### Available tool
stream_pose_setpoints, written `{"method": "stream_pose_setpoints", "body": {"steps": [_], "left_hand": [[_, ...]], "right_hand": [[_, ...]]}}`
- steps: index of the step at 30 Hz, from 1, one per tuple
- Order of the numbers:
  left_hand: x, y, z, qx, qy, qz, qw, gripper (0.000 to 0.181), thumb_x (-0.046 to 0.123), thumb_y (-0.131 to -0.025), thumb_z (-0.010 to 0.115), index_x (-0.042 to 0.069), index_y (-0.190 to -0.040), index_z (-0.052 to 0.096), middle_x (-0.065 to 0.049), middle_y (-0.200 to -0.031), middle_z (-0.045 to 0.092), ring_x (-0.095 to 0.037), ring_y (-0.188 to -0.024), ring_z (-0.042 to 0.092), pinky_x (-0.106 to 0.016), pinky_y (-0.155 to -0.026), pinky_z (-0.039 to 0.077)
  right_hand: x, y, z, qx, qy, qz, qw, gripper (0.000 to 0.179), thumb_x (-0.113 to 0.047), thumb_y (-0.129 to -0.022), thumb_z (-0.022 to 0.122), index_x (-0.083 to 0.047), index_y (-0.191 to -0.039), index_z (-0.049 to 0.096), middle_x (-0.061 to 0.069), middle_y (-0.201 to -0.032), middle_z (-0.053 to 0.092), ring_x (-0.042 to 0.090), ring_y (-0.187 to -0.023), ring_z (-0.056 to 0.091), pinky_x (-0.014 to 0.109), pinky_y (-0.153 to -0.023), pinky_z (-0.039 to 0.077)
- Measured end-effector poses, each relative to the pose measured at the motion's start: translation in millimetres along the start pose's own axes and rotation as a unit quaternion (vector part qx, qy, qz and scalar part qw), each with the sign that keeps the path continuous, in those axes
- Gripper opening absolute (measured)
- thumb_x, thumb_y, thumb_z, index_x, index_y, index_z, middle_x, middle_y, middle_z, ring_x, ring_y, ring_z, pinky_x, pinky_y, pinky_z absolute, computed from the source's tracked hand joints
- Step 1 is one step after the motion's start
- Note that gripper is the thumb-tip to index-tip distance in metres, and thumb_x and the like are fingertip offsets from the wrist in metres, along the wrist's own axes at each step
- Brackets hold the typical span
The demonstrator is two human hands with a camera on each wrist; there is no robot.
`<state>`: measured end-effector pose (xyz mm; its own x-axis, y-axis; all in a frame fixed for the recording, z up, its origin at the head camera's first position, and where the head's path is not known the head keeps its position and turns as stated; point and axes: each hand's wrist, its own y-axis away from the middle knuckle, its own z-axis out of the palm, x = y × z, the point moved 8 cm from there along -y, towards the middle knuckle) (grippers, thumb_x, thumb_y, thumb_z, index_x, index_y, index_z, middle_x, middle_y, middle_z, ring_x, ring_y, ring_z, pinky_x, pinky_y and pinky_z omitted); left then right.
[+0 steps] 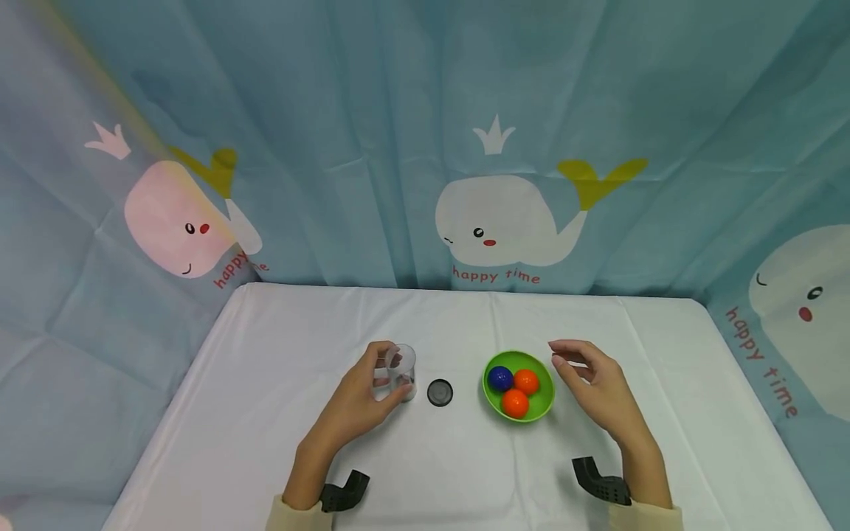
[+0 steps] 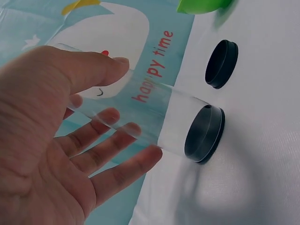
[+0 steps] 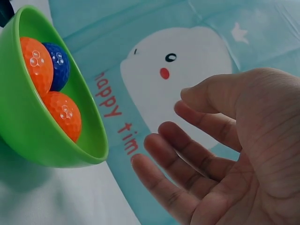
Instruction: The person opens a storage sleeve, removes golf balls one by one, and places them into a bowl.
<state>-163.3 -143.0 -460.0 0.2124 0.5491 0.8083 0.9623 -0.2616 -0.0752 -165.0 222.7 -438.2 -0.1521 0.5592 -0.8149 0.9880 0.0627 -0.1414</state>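
A clear plastic canister (image 1: 401,372) stands upright left of centre on the white table. Its black base (image 2: 205,133) shows in the left wrist view, where the rest of its wall is see-through. My left hand (image 1: 365,391) holds it, thumb on the near side and fingers on the far side. A round black lid (image 1: 440,393) lies flat just right of the canister. The green bowl (image 1: 487,402) holds two orange golf balls (image 3: 62,115) and a dark blue one (image 3: 57,66). My right hand (image 1: 600,387) hovers just right of the bowl with relaxed fingers, touching nothing.
A white cloth (image 1: 265,413) covers the table. Behind it hangs a blue curtain (image 1: 372,147) printed with whales, meeting the table's back edge. Each wrist wears a black curved mount (image 1: 600,483).
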Motion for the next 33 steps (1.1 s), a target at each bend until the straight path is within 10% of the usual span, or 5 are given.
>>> {"method": "stream_pose_setpoints", "body": {"steps": [33], "left_hand": [[-13.2, 0.3, 4.4, -0.027, 0.039, -0.047, 0.9978, 0.066, 0.025, -0.094, 0.084, 0.015, -0.143, 0.041, -0.011, -0.135, 0.063, -0.021, -0.125, 0.06, -0.034, -0.099, 0.061]], "right_hand": [[-1, 0.2, 4, -0.026, 0.005, 0.002, 0.9996, 0.031, -0.029, -0.109, 0.061, -0.012, -0.134, 0.068, 0.013, -0.136, 0.071, -0.017, -0.113, 0.055, 0.004, -0.097, 0.046]]}}
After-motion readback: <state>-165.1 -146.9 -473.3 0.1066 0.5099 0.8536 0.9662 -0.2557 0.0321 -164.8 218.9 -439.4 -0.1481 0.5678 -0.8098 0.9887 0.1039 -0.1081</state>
